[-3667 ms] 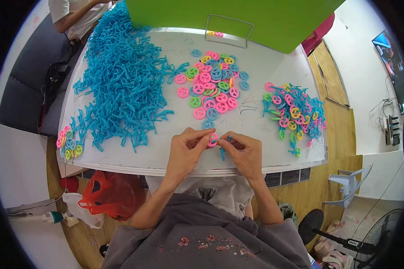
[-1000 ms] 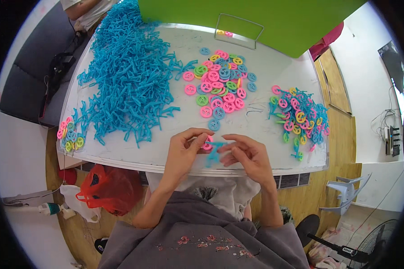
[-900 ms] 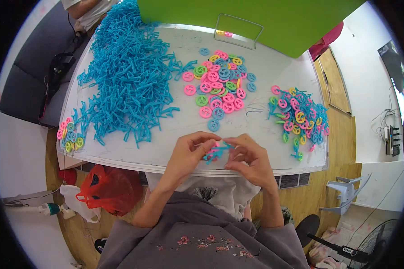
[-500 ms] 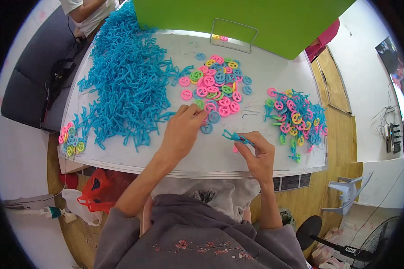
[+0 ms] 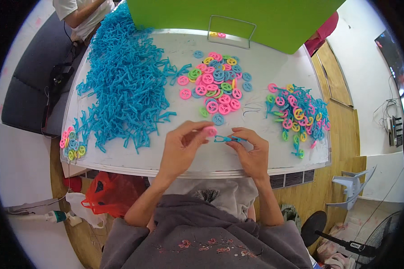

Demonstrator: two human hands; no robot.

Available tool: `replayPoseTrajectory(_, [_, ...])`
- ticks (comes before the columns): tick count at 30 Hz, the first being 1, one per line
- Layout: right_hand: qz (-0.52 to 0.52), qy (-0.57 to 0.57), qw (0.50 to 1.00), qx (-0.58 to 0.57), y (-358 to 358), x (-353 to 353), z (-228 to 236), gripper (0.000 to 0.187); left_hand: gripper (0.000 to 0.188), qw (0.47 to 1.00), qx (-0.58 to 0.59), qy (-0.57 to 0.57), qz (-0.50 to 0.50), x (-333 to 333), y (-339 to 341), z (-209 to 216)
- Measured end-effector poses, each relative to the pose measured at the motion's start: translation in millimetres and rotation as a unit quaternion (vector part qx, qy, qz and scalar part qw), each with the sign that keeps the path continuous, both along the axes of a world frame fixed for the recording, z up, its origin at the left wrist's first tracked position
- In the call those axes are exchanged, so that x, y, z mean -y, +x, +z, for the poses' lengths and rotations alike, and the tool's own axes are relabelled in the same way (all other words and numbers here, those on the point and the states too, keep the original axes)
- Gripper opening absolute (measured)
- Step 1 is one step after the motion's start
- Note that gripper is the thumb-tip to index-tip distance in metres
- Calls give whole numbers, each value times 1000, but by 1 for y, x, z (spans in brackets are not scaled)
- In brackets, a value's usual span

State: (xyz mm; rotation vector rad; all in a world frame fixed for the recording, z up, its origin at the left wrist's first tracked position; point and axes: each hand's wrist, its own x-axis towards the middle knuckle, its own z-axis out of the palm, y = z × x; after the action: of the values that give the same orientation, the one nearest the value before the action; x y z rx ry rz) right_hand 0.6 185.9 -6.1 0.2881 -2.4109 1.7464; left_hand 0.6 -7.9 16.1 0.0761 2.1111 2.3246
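My left hand [image 5: 182, 145] pinches a small pink spoked plastic wheel [image 5: 210, 131] between thumb and fingers. Facing it, my right hand [image 5: 255, 154] grips a blue forked plastic piece [image 5: 223, 139], whose prongs point at the wheel. The two parts are very close together; I cannot tell whether they touch. Just beyond my hands lies a loose blue wheel [image 5: 217, 119], at the near edge of a pile of pink, blue, green and yellow wheels [image 5: 207, 79]. To the right sits a heap of blue pieces with coloured wheels on or among them [image 5: 296, 113].
A large heap of blue forked pieces [image 5: 125, 85] covers the table's left side, with a few wheels [image 5: 72, 144] at the near left corner. A green panel [image 5: 242, 20] with a wire loop [image 5: 251, 41] stands at the back. Other people [image 5: 83, 20] are at the far corners.
My left hand has come back from the wheel pile toward my right hand, now showing a pink wheel. My right hand has turned the blue piece slightly and moved a little left.
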Motion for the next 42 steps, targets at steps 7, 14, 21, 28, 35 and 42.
replayPoseTrajectory(7, [48, 13, 999, -3, 3, 3, 4, 21, 22, 995, 65, 58, -48, -1, 7, -7])
replayPoseTrajectory(14, [60, -19, 994, 90, 4, 8, 12, 16, 22, 984, 126, 113, -59, 3, 5, -7])
replayPoseTrajectory(21, [32, -101, 978, 179, 4, 13, 6, 15, 20, 995, 49, 80, -19, -5, 9, -8])
replayPoseTrajectory(28, [22, -160, 963, 214, 1, 16, 10, 18, 16, 996, -7, 74, 46, -18, 15, -16])
replayPoseTrajectory(35, [21, -243, 945, 219, 2, 18, 9, 21, 17, 994, -52, 42, 83, -26, 18, -16])
replayPoseTrajectory(42, [-37, -110, 981, 157, 8, 24, 7, 16, 16, 997, -22, 30, 70, -22, 18, -16])
